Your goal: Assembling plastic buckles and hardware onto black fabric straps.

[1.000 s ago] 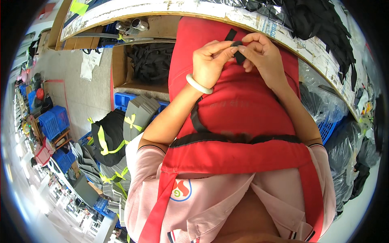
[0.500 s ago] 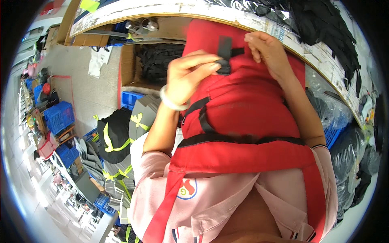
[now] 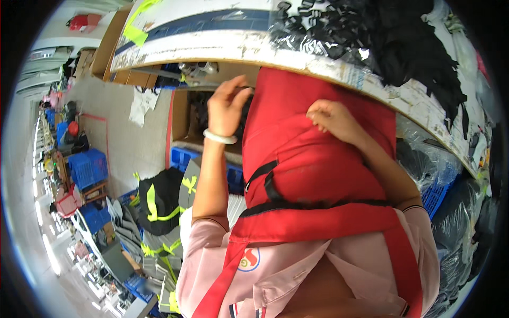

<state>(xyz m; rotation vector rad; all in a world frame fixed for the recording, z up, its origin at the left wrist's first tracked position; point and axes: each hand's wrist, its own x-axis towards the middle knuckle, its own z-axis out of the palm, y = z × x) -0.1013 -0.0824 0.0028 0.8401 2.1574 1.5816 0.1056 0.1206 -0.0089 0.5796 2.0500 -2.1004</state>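
Note:
My left hand (image 3: 226, 108), with a pale bracelet at the wrist, is raised over the near side of a cardboard box (image 3: 181, 117) of black straps (image 3: 198, 108). Its thumb and fingers are bent but apart, and I see nothing held between them. Over the red apron (image 3: 323, 175) on my lap hovers my right hand (image 3: 335, 121), its fingers curled in loosely with nothing showing in them. Black straps cross the apron near its waist. The black strap piece held earlier is not visible.
A worn white tabletop (image 3: 212, 50) spans the far side, bearing black buckles (image 3: 313, 26) in clear plastic and a black strap heap (image 3: 411, 45). Black-and-grey goods with lime ties (image 3: 161, 201) stand at left. Wrapped dark bundles (image 3: 453, 228) crowd the right.
My left hand has released the black strap piece and moved left, off the apron to above the box. My right hand has come back from the table edge. The view has tilted upward.

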